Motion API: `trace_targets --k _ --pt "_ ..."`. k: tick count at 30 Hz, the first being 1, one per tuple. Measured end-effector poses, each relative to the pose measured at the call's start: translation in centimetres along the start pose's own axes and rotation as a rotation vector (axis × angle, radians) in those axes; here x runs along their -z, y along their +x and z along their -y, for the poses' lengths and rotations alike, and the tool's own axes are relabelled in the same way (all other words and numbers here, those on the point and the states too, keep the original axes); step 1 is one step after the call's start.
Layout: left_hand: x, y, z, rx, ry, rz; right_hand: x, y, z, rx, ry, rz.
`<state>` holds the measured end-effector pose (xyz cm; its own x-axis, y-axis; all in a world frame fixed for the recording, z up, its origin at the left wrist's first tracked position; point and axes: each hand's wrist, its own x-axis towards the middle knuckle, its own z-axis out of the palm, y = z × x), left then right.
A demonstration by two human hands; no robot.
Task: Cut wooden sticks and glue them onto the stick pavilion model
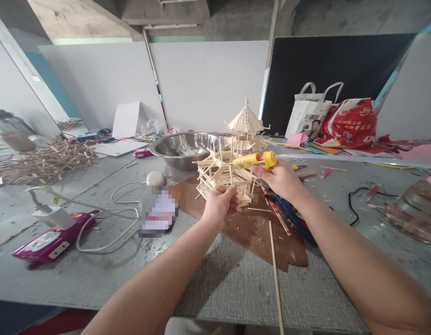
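My left hand (220, 204) grips the near side of a small stick-built model (215, 174), an open frame of pale wooden sticks. In my right hand (276, 179) is a yellow glue gun (253, 161), its nozzle pointing left at the upper part of the frame. A long clear glue stick (341, 159) runs out of the gun's back end to the right. Behind the frame stands a pagoda-like stick roof (246, 118). Under the work lies a brown sheet (271, 246), with a loose stick (275, 274) across its front and blue-handled pliers (294, 218) at its right.
A steel basin (184, 160) stands behind the work. To the left are a purple power strip (55, 242) with a charger and cable, a blurred phone (159, 214) and a heap of sticks (51, 158). A glass jar (413, 214) and a red bag (351, 123) are at right.
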<state>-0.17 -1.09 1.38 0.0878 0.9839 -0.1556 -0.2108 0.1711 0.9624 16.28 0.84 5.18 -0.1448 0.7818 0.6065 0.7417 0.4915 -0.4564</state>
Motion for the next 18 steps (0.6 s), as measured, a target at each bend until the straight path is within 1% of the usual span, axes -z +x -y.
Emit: trace_targets --k 7,18 --pt "0.03 -0.03 -0.01 -0.006 0.001 0.003 0.02 0.03 -0.39 0.0 0.014 -0.011" --pt "0.16 0.11 0.08 0.005 -0.01 0.005 0.25 0.0 -0.35 -0.018 0.01 0.011"
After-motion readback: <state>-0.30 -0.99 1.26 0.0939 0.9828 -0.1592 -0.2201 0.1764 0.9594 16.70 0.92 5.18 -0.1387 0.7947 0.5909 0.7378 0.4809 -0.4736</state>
